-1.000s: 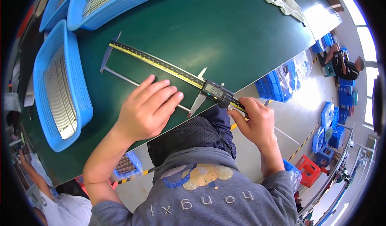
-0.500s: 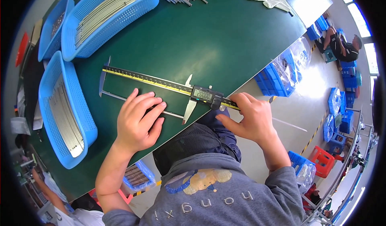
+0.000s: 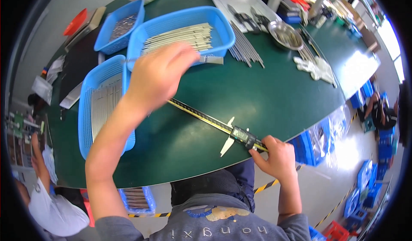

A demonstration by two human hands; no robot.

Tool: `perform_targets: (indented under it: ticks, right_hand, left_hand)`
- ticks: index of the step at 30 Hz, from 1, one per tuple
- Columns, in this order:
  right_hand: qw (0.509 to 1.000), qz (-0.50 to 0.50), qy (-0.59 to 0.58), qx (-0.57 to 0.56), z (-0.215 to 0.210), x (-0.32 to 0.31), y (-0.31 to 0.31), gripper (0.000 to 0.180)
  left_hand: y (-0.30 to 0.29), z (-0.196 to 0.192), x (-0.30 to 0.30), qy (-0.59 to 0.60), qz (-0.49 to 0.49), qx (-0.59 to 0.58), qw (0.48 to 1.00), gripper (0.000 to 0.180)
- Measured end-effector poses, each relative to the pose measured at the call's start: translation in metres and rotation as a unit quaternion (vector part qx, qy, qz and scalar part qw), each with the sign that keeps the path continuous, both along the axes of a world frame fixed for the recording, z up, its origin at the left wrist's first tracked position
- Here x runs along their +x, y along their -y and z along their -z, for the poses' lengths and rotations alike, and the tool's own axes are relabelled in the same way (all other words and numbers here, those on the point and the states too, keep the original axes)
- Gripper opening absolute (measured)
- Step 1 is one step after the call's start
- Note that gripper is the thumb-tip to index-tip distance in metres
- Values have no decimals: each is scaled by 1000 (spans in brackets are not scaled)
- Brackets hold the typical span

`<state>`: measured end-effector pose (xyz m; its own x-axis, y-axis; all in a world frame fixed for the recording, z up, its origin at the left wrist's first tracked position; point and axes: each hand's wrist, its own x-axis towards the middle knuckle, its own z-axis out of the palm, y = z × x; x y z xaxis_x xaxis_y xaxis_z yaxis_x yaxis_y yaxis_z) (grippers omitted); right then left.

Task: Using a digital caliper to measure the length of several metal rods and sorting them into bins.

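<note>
My left hand [image 3: 161, 76], smeared by motion, is raised over the near edge of the wide blue basket [image 3: 225, 48]. It is closed around a thin metal rod [image 3: 212, 60], whose ends stick out on both sides of the fist. Pale metal rods [image 3: 184, 37] lie side by side in that basket. My right hand [image 3: 277, 157] grips the beam end of a digital caliper [image 3: 206, 120], just beside its display, near the table's front edge. The caliper's jaws are apart with no rod between them; my left hand and forearm hide its far end.
A narrower blue basket [image 3: 87, 112] of thin rods stands left; a small blue basket [image 3: 105, 43] holds little metal parts. Across the green table [image 3: 274, 95] are loose grey rods [image 3: 245, 48], a metal bowl [image 3: 274, 26], a white glove [image 3: 319, 69] and a white tray [image 3: 223, 1].
My left hand has lifted the rod from between the caliper's jaws and carried it up and away to the wide basket. My right hand stays on the caliper. The view has tilted toward the far table.
</note>
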<state>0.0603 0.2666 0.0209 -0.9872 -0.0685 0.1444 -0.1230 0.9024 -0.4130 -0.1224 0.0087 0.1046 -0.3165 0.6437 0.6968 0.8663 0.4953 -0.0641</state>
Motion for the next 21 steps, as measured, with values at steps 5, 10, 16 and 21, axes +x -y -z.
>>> perform_targets:
  ticks: [5,10,16,21]
  right_hand:
    - [1000,-28,-7,-9,-7,-4,13,32]
    - [1000,-11,-23,4,-1,4,4,31]
    - [1000,7,-29,-6,0,-1,4,30]
    - [1000,13,-26,-2,-4,-1,5,30]
  left_hand:
    - [32,41,-102,144,-162,-28,976,14]
    - [5,62,-116,301,-192,-5,934,10]
    - [65,42,-84,233,-228,26,945,18]
    - [173,34,-38,193,-352,95,911,15]
